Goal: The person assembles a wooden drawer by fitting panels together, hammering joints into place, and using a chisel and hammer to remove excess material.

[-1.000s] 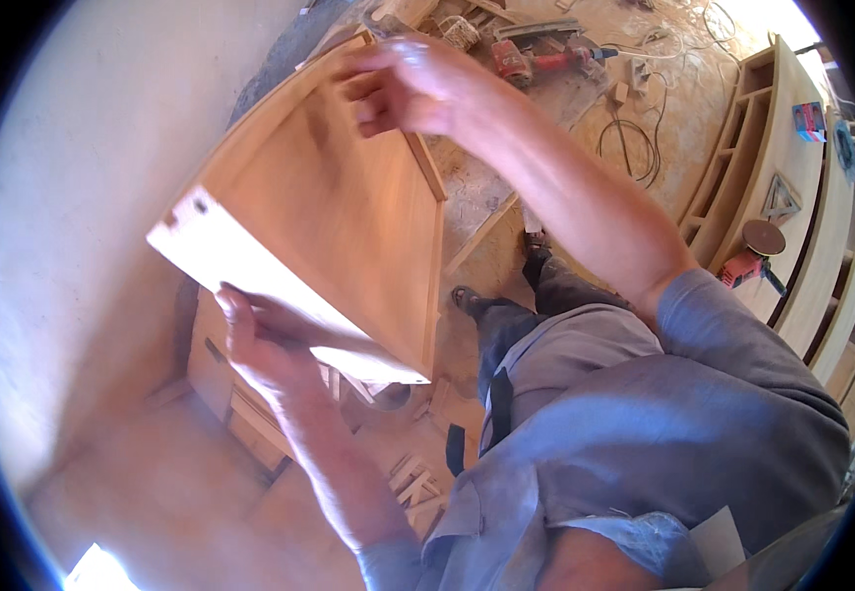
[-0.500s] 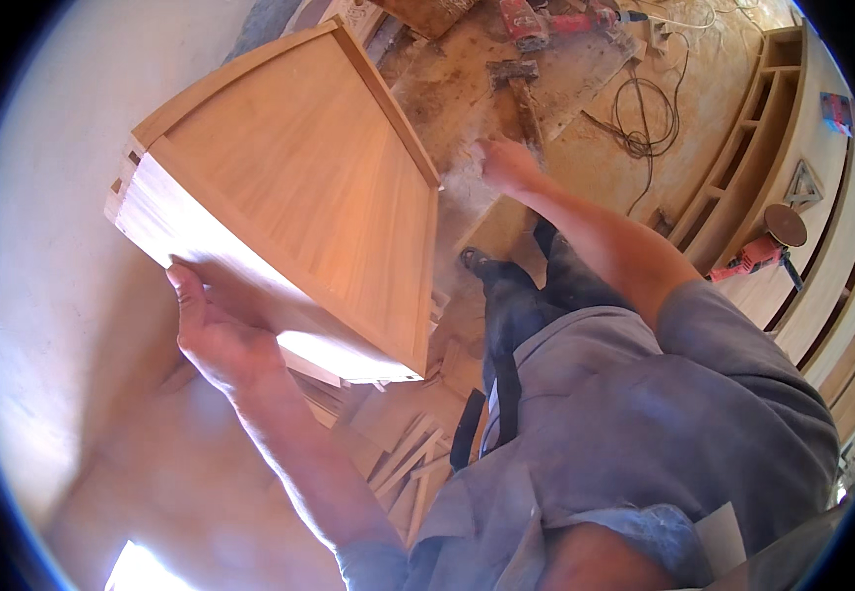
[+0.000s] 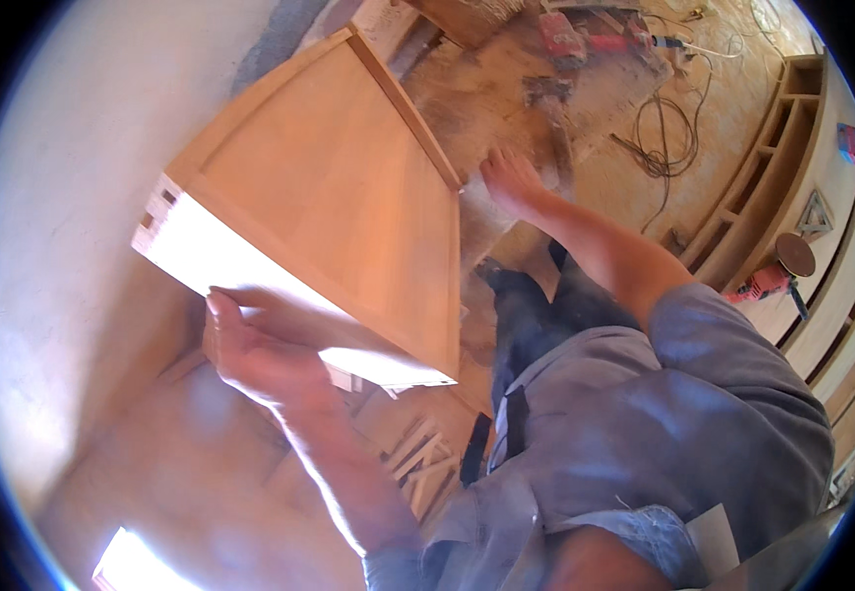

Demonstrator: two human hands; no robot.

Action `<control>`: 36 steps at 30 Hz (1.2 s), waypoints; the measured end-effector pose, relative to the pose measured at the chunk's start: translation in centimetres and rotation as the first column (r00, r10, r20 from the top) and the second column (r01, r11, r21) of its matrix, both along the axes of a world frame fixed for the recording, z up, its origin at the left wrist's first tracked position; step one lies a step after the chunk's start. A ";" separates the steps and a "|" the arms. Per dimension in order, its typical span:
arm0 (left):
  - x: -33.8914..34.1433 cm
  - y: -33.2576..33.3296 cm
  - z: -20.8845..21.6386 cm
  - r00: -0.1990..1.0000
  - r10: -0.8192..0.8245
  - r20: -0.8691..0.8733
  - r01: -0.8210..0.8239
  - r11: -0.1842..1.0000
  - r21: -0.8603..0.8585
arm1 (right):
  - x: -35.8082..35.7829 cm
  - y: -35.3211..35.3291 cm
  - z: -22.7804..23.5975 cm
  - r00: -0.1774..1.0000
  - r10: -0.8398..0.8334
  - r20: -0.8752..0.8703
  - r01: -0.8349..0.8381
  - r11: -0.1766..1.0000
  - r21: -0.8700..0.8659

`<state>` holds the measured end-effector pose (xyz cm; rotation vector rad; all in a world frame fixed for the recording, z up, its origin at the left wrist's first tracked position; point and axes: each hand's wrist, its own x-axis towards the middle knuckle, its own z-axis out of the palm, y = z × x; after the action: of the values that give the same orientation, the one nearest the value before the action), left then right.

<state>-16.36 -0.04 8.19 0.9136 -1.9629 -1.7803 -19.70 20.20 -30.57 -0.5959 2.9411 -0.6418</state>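
Observation:
A pale wooden framed panel [image 3: 334, 197] with a thick side and notched joints at its left corner stands tilted in front of me, close to the wall. My left hand [image 3: 265, 350] is at its brightly lit lower side, thumb against the wood and fingers curled, partly hidden. Off the panel's right end, my right hand [image 3: 513, 182] hangs in dusty air over the floor, apart from the wood. Its fingers are bent together, and whatever they may hold is hidden.
A red power tool [image 3: 565, 39] and a coiled cable [image 3: 662, 148] lie on the dusty floor. At right, a red sander [image 3: 767, 281] rests on long curved wooden pieces [image 3: 742, 182]. Wood offcuts [image 3: 422, 458] are heaped below the panel. A pale wall [image 3: 83, 197] rises at left.
The panel and both hands appear further right in the picture; the background has shifted too. My left hand's grip has turned slightly. The right hand remains off the panel's end.

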 end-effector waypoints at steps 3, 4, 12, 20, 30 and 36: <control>1.2 -1.0 -0.3 0.983 0.156 -0.097 -0.146 0.984 0.103 | 1.1 -0.3 0.7 0.986 0.150 -0.079 -0.143 0.986 0.087; 1.5 -0.5 -0.4 0.981 0.189 -0.045 -0.189 0.982 -0.006 | 1.4 0.2 1.0 0.981 0.166 -0.104 -0.155 0.982 0.106; 3.4 -1.5 -6.7 0.923 0.199 -0.331 -0.097 0.949 0.300 | 1.7 -0.2 -3.2 0.847 -0.336 0.413 0.486 0.804 -0.343; 5.6 -5.1 -7.7 0.897 0.375 -0.236 -0.219 0.839 0.498 | 6.9 -4.9 6.6 0.340 0.051 0.939 0.926 0.155 -0.344; -1.5 0.6 -3.3 0.905 0.405 -0.128 -0.370 0.900 0.231 | 4.8 -5.1 9.4 0.677 -0.262 0.688 0.719 0.434 -0.543; -3.4 2.7 -2.0 0.885 0.458 -0.080 -0.445 0.884 0.142 | 2.5 -3.5 13.7 0.506 -0.093 0.857 0.847 0.241 -0.474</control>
<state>-19.79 2.69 6.17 1.1707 -1.4324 -1.6406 -17.23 16.70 -16.90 0.6826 1.7082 -2.0162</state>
